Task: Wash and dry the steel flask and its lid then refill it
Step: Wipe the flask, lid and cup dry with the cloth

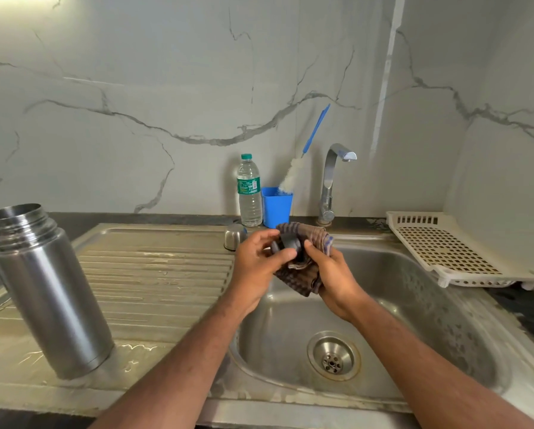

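Drying looks underway: over the sink basin (pixel 383 305), the left hand (pixel 256 267) pinches a dark flask stopper (pixel 288 243) while the right hand (pixel 330 274) grips a checked cloth (pixel 302 274) around it. The steel flask (pixel 42 289) stands open, near left on the drainboard (pixel 154 274); its steel cap (pixel 234 236) farther back. Refilling remains, probably from the far water bottle (pixel 249 190).

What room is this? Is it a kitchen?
Most likely a kitchen. There is a steel sink with a tap, a ridged draining board beside it, and a bottle brush standing in a blue cup.
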`<state>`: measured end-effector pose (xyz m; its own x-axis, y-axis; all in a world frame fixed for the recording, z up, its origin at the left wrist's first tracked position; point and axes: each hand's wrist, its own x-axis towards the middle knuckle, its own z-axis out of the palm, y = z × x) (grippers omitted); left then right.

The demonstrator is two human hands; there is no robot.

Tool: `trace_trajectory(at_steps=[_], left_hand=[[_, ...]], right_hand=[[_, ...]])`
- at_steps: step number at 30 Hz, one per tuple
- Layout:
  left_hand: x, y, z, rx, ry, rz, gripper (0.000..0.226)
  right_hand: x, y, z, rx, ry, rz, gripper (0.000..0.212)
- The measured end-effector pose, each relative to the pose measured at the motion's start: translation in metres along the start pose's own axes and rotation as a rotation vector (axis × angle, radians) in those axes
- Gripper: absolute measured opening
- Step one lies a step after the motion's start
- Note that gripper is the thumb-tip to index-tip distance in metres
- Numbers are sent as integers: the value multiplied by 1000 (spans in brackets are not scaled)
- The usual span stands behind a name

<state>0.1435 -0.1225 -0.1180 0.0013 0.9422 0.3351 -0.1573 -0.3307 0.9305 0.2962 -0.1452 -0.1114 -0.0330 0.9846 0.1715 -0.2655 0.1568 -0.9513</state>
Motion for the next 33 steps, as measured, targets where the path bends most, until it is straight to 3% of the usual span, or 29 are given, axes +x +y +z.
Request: trace_trajectory(at_steps=[3,5,7,11,13,16,19,22,25,28,30,33], left_hand=[[2,2,-1,-227,64,-122,31],[0,-2,-3,-138,44,-125,18],[-2,-5,-4,-30,-14,-65,21],[-3,-5,-4,171,-124,53,46],[-5,0,1,77,-60,16,45],[-2,4,3,-133,99,-87,24],[5,-5,-6,178,141,35,19],[1,-7,-3,488,-1,233,41],[1,-4,2,508,88,228,55],[8,-3,-7,433,201,145,39],[8,-2,-12,462,165,187,33],[1,-2,-8,482,1,284,40]], right_hand=[[-4,4,-1,-209,-25,-172,29],[-6,5,3,-418,-93,-285,36],[-4,2,9,-496,-110,-327,44],[-2,-6,8,-228,-49,-158,33],[-3,-6,1,-177,-33,-113,30],[-5,-4,-3,-316,-63,-185,34],[-8,-5,3,-508,-113,-271,40],[-4,-7,5,-444,1,-216,35],[-3,-8,1,-393,41,-185,34],[-9,-7,-4,-502,-80,-215,38],[-10,-6,-1,-599,-143,-258,41],[-5,-10,5,-351,-66,-191,34]])
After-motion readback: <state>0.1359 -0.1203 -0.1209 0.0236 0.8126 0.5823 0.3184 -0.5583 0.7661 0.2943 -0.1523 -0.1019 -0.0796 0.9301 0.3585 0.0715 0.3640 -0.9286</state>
